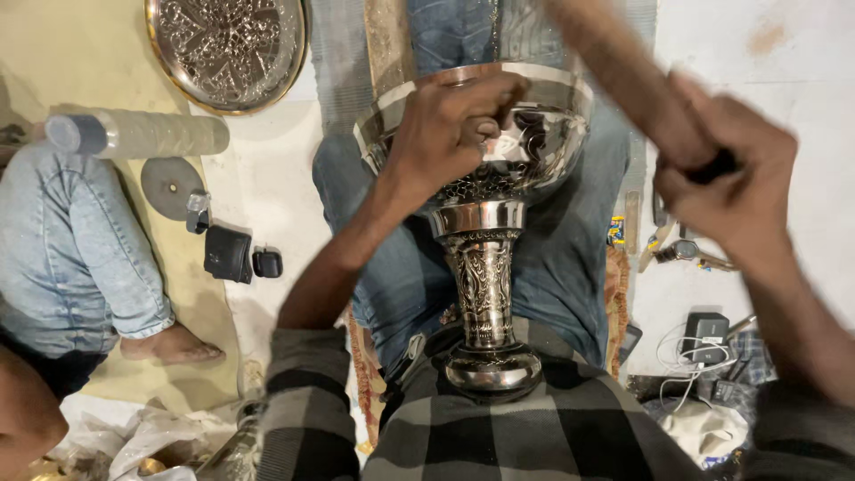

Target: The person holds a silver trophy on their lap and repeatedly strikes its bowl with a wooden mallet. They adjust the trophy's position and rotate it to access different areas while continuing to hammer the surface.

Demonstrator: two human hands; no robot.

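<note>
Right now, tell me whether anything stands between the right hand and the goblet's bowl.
Nothing visible does. The right hand, gripping a dark tool, is raised beside the engraved metal goblet, with open space between them. The left hand already rests on the bowl.

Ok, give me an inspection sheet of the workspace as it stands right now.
Surface: pale floor, mat at left; the person sits on it.
Job's things: engraved metal goblet lying across the lap, foot against the checked shirt.
Hands: left hand fisted on the goblet's bowl rim; right hand raised, blurred, closed on a dark wooden-handled tool.
Clutter: engraved round tray, plastic roll, grey disc, black pouches, small hand tools.
Cables: white cable with charger at right.
Surroundings: another person's jeans leg and bare foot at left.
</note>
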